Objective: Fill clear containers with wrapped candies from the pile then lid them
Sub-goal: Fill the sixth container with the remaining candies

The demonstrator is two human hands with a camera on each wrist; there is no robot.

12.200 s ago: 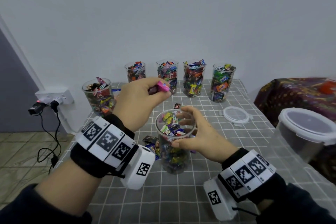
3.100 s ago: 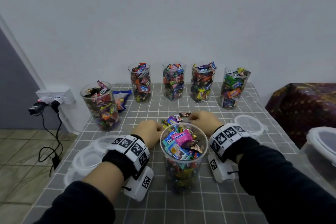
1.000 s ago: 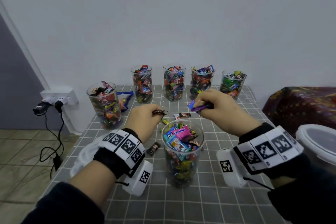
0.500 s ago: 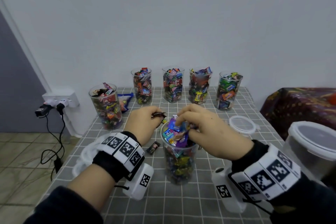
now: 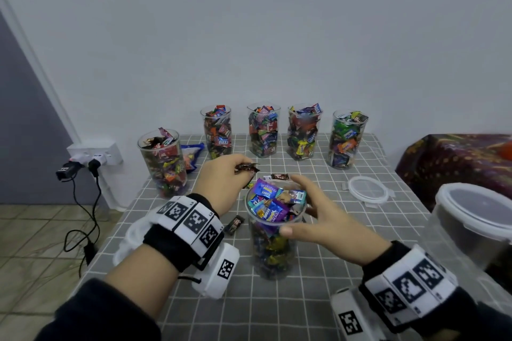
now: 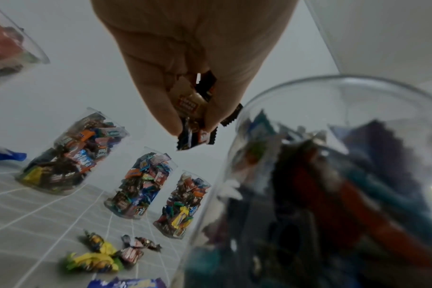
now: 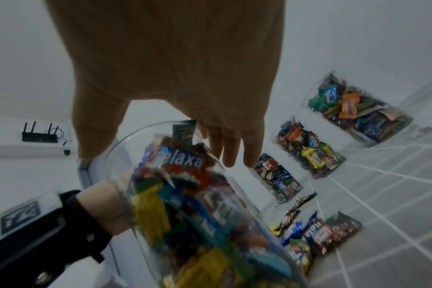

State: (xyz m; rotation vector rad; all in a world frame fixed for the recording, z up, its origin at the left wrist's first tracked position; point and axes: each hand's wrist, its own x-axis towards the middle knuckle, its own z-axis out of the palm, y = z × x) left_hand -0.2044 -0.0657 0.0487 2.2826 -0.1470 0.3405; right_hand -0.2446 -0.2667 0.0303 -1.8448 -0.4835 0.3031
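A clear container [image 5: 273,246] stands mid-table, heaped to the rim with wrapped candies [image 5: 267,202]. My left hand [image 5: 243,170] hovers just left of and above its rim and pinches a few dark brown wrapped candies [image 5: 248,167], which the left wrist view shows between thumb and fingers [image 6: 194,117]. My right hand [image 5: 297,206] is open around the container's right side, thumb [image 5: 286,230] at the front wall and fingers [image 7: 231,150] straight past the far rim. It holds nothing. A few loose candies [image 5: 279,176] lie behind the container.
Several filled containers stand along the back [image 5: 263,130] and one at the left [image 5: 163,163]. A loose lid [image 5: 365,188] lies right; stacked lids [image 5: 128,241] sit under my left wrist. A large lidded tub [image 5: 471,219] stands at the right edge. One candy [image 5: 235,224] lies left.
My right hand let its purple candies go into the container and drew back to its right side, fingers spread. My left hand kept hold of the dark candies and edged towards the rim.
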